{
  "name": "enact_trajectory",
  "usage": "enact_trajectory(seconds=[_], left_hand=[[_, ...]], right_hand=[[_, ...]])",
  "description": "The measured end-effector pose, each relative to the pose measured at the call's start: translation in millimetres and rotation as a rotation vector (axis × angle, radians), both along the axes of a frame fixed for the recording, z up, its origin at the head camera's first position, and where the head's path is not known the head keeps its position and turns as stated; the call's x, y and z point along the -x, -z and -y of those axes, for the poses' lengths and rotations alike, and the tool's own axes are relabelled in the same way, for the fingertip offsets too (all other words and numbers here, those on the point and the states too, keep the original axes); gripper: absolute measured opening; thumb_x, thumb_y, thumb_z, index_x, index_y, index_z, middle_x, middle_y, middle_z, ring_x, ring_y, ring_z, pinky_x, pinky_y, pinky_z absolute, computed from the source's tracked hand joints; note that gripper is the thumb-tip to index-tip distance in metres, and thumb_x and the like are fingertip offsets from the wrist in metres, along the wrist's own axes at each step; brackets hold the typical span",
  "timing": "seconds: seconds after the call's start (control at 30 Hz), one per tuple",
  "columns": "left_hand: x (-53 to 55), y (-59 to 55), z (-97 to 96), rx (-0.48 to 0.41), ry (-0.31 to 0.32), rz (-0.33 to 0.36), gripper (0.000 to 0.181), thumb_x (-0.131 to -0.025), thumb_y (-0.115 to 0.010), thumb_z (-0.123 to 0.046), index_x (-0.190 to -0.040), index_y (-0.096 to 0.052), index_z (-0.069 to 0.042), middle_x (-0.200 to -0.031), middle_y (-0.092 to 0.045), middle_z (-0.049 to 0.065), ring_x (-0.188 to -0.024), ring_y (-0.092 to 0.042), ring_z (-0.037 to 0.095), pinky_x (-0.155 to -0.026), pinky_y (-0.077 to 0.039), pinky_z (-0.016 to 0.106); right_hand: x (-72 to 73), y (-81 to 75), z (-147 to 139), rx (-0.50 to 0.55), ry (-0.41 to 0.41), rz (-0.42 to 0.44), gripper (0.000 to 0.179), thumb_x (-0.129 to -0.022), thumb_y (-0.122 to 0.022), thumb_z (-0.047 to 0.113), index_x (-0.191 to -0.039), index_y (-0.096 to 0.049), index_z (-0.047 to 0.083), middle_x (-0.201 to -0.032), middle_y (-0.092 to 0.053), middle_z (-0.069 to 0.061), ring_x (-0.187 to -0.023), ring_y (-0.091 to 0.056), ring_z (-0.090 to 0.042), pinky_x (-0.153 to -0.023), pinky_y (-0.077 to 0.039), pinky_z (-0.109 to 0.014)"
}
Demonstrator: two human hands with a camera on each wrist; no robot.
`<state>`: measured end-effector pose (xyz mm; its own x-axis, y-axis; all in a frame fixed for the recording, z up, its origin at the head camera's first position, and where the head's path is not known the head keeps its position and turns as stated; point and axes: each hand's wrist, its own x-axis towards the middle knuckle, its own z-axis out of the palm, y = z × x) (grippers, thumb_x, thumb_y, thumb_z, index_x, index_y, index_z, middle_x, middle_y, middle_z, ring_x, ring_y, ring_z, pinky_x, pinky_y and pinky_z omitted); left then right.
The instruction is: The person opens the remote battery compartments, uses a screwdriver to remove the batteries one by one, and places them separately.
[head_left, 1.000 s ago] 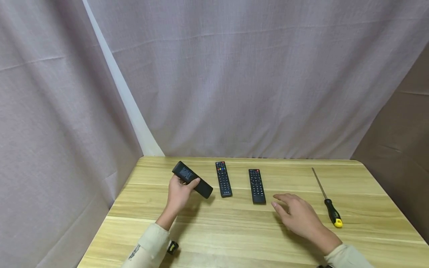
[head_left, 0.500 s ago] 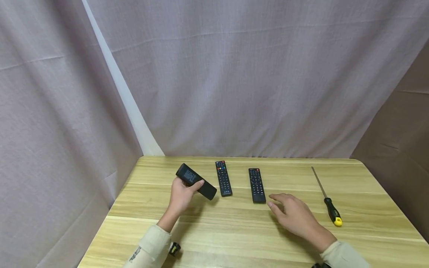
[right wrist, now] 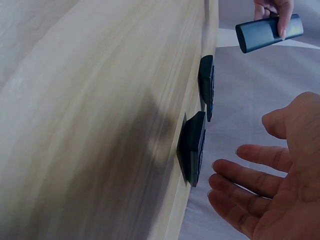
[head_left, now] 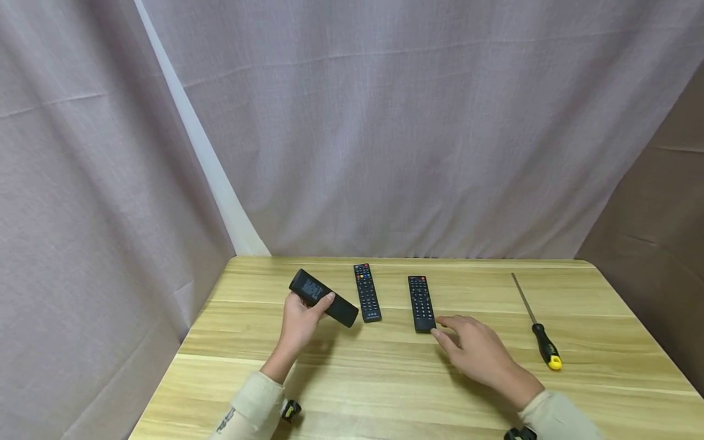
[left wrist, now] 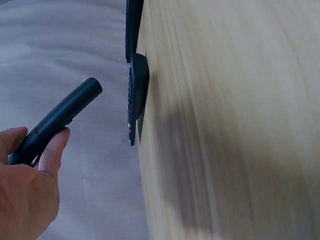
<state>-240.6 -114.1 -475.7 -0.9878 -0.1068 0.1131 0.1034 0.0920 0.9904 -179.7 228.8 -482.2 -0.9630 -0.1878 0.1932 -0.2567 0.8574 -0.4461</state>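
My left hand (head_left: 299, 321) grips a black remote control (head_left: 341, 311) above the table, its back with a printed label facing up and the thumb across it. In the left wrist view this held remote (left wrist: 60, 117) slants between thumb and fingers. My right hand (head_left: 478, 351) hovers at the near end of another remote (head_left: 421, 299), which lies buttons up. Its fingers (right wrist: 247, 172) are spread and extended in the right wrist view, holding nothing. A third remote (head_left: 367, 293), with coloured buttons near its top, lies between the held one and the right-hand one.
A screwdriver (head_left: 541, 336) with a black and yellow handle lies on the right of the wooden table (head_left: 385, 379). Grey curtains (head_left: 385, 153) hang behind the table's far edge. A small black and yellow object (head_left: 290, 410) shows beside the left sleeve.
My right hand has moved left, up to the near end of the right-hand remote. The left hand has shifted slightly right with its remote, which stays gripped.
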Motion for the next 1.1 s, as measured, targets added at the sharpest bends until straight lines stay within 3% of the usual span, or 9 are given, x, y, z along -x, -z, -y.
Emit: enact_trajectory(seconds=[0.33,0.53,0.77,0.93,1.1], left_hand=[[-4.2,4.3,-14.7,-0.089,0.060,-0.018,0.023,-0.101,-0.071,-0.006,-0.116,-0.061,0.009,-0.109,-0.074,0.025,-0.097,-0.080,0.023,-0.083,-0.068,0.029],[-7.7,6.9,-24.0,-0.103,0.093,-0.019,0.027,-0.106,-0.066,-0.011,-0.122,-0.057,0.010,-0.116,-0.072,0.031,-0.106,-0.079,0.032,-0.087,-0.067,0.029],[-11.2,10.2,-27.1,-0.111,0.104,-0.001,0.029,-0.106,-0.065,-0.010,-0.125,-0.055,0.009,-0.120,-0.071,0.031,-0.109,-0.079,0.034,-0.088,-0.067,0.031],[-14.4,8.9,-30.2,-0.137,0.129,-0.004,0.029,-0.106,-0.066,-0.011,-0.125,-0.056,0.009,-0.120,-0.072,0.032,-0.106,-0.080,0.030,-0.088,-0.067,0.032],[-16.7,7.3,-32.2,-0.159,0.170,-0.024,0.029,-0.106,-0.066,-0.012,-0.124,-0.057,0.009,-0.118,-0.072,0.031,-0.101,-0.080,0.023,-0.087,-0.068,0.032]], right_hand=[[2.6,-6.4,19,0.041,-0.036,-0.013,0.036,-0.107,-0.066,0.033,-0.131,-0.075,0.008,-0.131,-0.077,-0.015,-0.123,-0.072,-0.038,-0.105,-0.059,-0.060],[4.7,-13.1,42,0.128,-0.074,0.062,0.034,-0.108,-0.065,0.032,-0.129,-0.075,0.007,-0.126,-0.079,-0.010,-0.109,-0.078,-0.026,-0.095,-0.066,-0.047],[8.7,-14.1,71,0.148,-0.135,0.047,0.028,-0.107,-0.066,0.030,-0.123,-0.078,0.011,-0.125,-0.080,-0.006,-0.115,-0.077,-0.026,-0.097,-0.065,-0.046],[12.6,-13.7,89,0.172,-0.108,0.017,0.032,-0.104,-0.070,0.032,-0.124,-0.077,0.009,-0.123,-0.080,-0.008,-0.110,-0.077,-0.026,-0.093,-0.065,-0.046],[17.8,-16.2,101,0.231,-0.059,0.062,0.037,-0.103,-0.072,0.037,-0.129,-0.074,0.012,-0.117,-0.080,-0.009,-0.099,-0.075,-0.022,-0.087,-0.064,-0.043]])
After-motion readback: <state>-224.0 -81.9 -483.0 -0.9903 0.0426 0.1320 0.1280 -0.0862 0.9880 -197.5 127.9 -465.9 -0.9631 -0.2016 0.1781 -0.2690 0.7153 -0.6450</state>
